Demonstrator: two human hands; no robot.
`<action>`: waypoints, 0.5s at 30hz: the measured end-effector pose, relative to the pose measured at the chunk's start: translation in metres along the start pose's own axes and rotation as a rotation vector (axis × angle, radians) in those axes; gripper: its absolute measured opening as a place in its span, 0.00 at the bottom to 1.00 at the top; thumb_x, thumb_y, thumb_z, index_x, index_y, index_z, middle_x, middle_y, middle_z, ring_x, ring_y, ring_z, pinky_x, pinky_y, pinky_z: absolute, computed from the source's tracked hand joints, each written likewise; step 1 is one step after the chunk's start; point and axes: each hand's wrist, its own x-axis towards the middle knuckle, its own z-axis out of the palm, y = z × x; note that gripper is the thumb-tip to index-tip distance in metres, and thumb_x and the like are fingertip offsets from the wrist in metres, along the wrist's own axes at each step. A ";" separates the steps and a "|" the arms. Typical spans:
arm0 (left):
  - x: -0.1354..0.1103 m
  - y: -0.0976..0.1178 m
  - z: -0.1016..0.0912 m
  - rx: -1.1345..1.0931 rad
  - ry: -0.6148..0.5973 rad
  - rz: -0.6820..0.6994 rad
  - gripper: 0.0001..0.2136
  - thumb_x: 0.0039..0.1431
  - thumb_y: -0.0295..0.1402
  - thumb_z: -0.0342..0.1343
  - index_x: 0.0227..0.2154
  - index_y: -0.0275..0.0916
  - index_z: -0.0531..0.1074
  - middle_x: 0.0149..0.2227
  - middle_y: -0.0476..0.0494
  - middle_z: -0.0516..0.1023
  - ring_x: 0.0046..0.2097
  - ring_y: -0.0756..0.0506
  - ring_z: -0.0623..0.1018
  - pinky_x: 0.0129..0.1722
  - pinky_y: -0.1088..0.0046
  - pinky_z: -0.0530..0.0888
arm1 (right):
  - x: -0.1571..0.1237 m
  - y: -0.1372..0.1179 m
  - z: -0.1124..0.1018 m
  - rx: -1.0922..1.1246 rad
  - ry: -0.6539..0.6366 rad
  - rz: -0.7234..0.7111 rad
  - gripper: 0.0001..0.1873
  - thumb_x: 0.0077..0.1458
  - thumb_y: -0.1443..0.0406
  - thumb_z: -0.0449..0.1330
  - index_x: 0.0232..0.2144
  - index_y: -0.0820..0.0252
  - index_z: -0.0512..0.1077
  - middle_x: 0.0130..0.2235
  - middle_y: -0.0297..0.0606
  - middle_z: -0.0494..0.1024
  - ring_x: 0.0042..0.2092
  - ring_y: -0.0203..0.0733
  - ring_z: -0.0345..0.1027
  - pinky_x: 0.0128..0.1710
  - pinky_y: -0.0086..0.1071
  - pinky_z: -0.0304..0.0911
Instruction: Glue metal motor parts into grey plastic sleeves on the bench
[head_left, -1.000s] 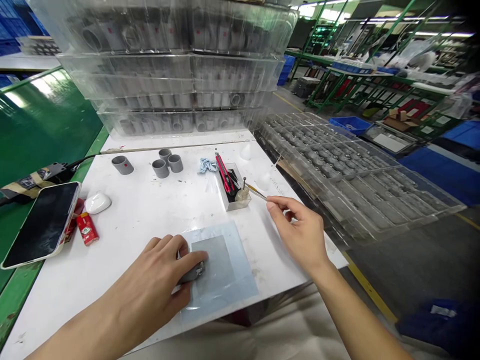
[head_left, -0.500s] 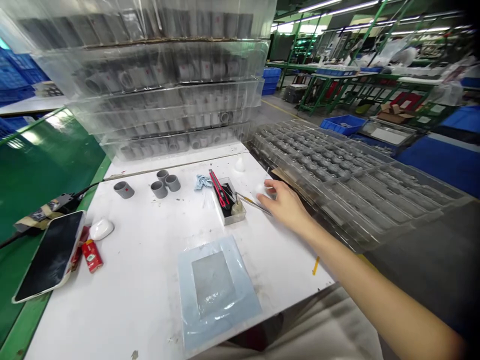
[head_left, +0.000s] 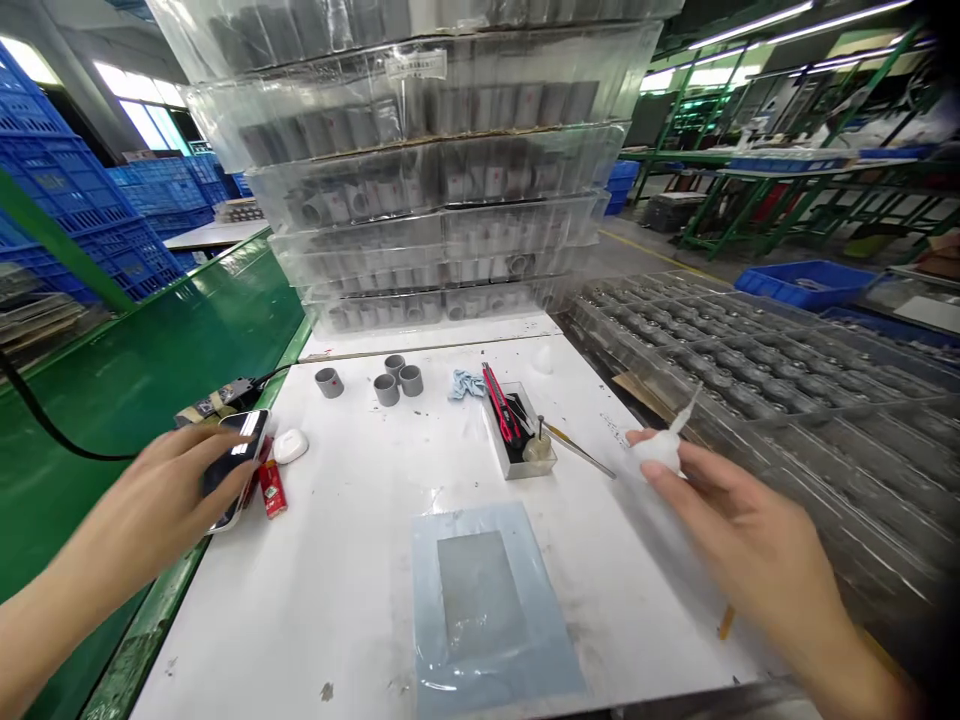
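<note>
My right hand (head_left: 750,530) grips a small white dropper bottle (head_left: 661,452) between thumb and fingers at the right side of the white table (head_left: 345,580). The bottle's thin nozzle points up and to the right. Over at the left edge, my left hand (head_left: 169,485) is stretched out above a smartphone (head_left: 251,430), fingers apart and covering part of it; whether they touch it I cannot tell. Just right of the phone lie a white rounded case (head_left: 290,445) and a red lighter (head_left: 273,490).
Grey pipe pieces (head_left: 410,380) stand at the back. A clear box (head_left: 529,467) holds a red utility knife (head_left: 499,400), with tweezers (head_left: 581,450) leaning out. A blue sheet (head_left: 431,660) lies in front. Stacked plastic trays (head_left: 435,240) rise behind; more trays (head_left: 720,340) sit at right.
My right hand has picked up the white bottle from the table's right side. My left hand has come into view over the phone. The view has swung left.
</note>
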 end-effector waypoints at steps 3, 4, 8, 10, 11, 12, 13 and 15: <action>0.064 0.011 0.028 0.040 -0.031 0.045 0.22 0.75 0.42 0.50 0.57 0.29 0.75 0.63 0.25 0.73 0.65 0.24 0.72 0.67 0.40 0.66 | -0.022 -0.011 -0.001 0.136 0.000 0.120 0.18 0.53 0.48 0.71 0.43 0.47 0.87 0.41 0.36 0.89 0.45 0.57 0.85 0.34 0.39 0.82; 0.085 0.013 0.037 0.035 -0.026 0.056 0.21 0.74 0.40 0.53 0.60 0.31 0.73 0.66 0.26 0.71 0.68 0.26 0.70 0.68 0.41 0.64 | -0.030 -0.013 -0.001 0.172 0.008 0.144 0.18 0.53 0.48 0.72 0.43 0.47 0.87 0.41 0.36 0.89 0.46 0.58 0.85 0.35 0.39 0.83; 0.136 0.012 0.052 -0.034 -0.068 0.098 0.20 0.70 0.38 0.62 0.60 0.38 0.73 0.65 0.34 0.74 0.66 0.32 0.73 0.65 0.42 0.69 | -0.061 -0.009 0.001 0.224 -0.018 0.184 0.19 0.55 0.49 0.71 0.47 0.47 0.86 0.45 0.36 0.89 0.46 0.57 0.86 0.42 0.40 0.85; 0.135 0.015 0.050 -0.079 -0.096 0.095 0.18 0.69 0.38 0.62 0.57 0.36 0.75 0.61 0.33 0.77 0.60 0.33 0.78 0.63 0.44 0.72 | -0.078 -0.004 0.002 0.238 -0.015 0.189 0.21 0.55 0.51 0.72 0.50 0.46 0.85 0.44 0.37 0.89 0.46 0.58 0.86 0.43 0.42 0.85; 0.127 0.020 0.049 -0.104 -0.102 0.089 0.17 0.69 0.38 0.61 0.56 0.35 0.76 0.59 0.31 0.78 0.57 0.33 0.80 0.61 0.45 0.73 | -0.086 -0.001 0.002 0.247 0.000 0.191 0.22 0.55 0.52 0.72 0.52 0.46 0.84 0.43 0.37 0.89 0.47 0.59 0.85 0.44 0.43 0.85; 0.114 0.028 0.048 -0.135 -0.104 0.085 0.18 0.69 0.38 0.60 0.57 0.36 0.76 0.57 0.30 0.78 0.54 0.33 0.81 0.59 0.46 0.74 | -0.094 0.002 0.002 0.254 0.017 0.192 0.22 0.55 0.52 0.72 0.52 0.46 0.84 0.42 0.38 0.89 0.47 0.60 0.85 0.44 0.44 0.85; 0.098 0.039 0.048 -0.174 -0.108 0.083 0.20 0.68 0.40 0.59 0.58 0.37 0.76 0.56 0.30 0.78 0.50 0.34 0.82 0.57 0.48 0.76 | -0.100 0.005 0.003 0.258 0.032 0.187 0.22 0.55 0.53 0.72 0.52 0.47 0.84 0.43 0.40 0.89 0.47 0.60 0.85 0.44 0.45 0.85; 0.057 0.067 0.053 -0.296 -0.165 0.109 0.22 0.69 0.47 0.58 0.62 0.46 0.73 0.48 0.40 0.82 0.43 0.38 0.83 0.47 0.58 0.81 | -0.111 0.012 0.004 0.259 0.054 0.153 0.19 0.54 0.55 0.73 0.49 0.48 0.85 0.45 0.41 0.89 0.48 0.60 0.84 0.46 0.45 0.83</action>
